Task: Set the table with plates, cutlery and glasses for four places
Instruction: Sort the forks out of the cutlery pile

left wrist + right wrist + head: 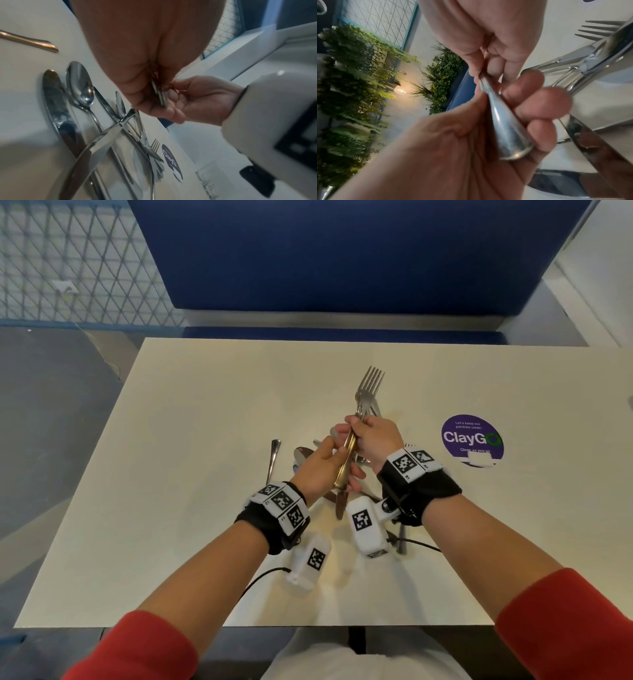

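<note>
Over the middle of the cream table (164, 481), both hands hold one bundle of forks (369, 386), tines pointing away from me. My left hand (334, 448) grips the handles low down, its fingers curled round the handle ends (506, 129). My right hand (361, 424) pinches the bundle higher up, just below the tines. Under the hands lies a loose pile of cutlery (109, 129): a spoon (80, 86), a knife (58, 108) and a fork (155, 145). One separate handle (274, 460) lies left of the pile. No plates are in view.
A round purple ClayGo sticker (472, 440) is on the table to the right. A clear glass (205, 180) shows at the table's right side in the left wrist view. A blue bench (342, 261) runs behind the far edge. Plants (351, 81) line the wall.
</note>
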`<move>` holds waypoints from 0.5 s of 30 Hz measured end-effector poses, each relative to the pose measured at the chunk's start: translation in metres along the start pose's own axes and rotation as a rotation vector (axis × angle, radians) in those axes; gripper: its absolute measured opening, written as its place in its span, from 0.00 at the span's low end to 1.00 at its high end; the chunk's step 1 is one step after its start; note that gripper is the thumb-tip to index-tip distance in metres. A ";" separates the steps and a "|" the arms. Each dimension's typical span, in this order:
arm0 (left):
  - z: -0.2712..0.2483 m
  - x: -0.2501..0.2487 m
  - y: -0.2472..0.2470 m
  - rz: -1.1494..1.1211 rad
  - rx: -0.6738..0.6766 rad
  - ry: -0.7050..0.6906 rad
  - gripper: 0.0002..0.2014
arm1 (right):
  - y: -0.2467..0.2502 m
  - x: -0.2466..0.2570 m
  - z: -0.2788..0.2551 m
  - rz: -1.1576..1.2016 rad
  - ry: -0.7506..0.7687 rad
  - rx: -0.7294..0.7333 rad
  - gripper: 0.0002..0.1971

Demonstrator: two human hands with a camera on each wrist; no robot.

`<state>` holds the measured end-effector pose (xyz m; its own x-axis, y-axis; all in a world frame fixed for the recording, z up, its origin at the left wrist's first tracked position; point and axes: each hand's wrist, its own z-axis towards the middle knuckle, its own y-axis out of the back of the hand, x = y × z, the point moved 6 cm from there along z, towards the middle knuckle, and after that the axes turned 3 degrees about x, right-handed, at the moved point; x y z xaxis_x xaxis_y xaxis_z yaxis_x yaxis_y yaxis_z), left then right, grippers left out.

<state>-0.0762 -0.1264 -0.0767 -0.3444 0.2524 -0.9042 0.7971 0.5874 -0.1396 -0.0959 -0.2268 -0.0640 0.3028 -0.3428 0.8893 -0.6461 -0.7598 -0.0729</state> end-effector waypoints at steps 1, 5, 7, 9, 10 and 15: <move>0.000 0.000 -0.001 -0.006 -0.011 0.006 0.09 | 0.000 0.000 0.001 -0.003 0.001 0.005 0.10; 0.008 0.004 -0.002 0.010 -0.027 0.012 0.12 | -0.001 0.002 0.001 -0.229 0.053 0.033 0.11; 0.012 0.006 -0.001 0.064 -0.024 -0.004 0.13 | 0.002 0.005 0.003 -0.352 0.062 0.033 0.11; 0.012 0.006 -0.003 0.127 0.000 -0.019 0.16 | 0.009 0.004 0.009 -0.501 0.046 0.027 0.12; 0.012 0.005 -0.004 0.133 0.014 -0.018 0.17 | 0.012 0.005 0.010 -0.545 0.036 0.030 0.12; 0.027 -0.017 -0.014 0.593 0.044 -0.045 0.18 | 0.044 0.018 0.011 -0.352 0.049 -0.110 0.13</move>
<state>-0.0687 -0.1597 -0.0706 0.1869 0.4941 -0.8491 0.8669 0.3236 0.3791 -0.1112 -0.2721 -0.0558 0.4881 -0.0423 0.8718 -0.5805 -0.7616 0.2880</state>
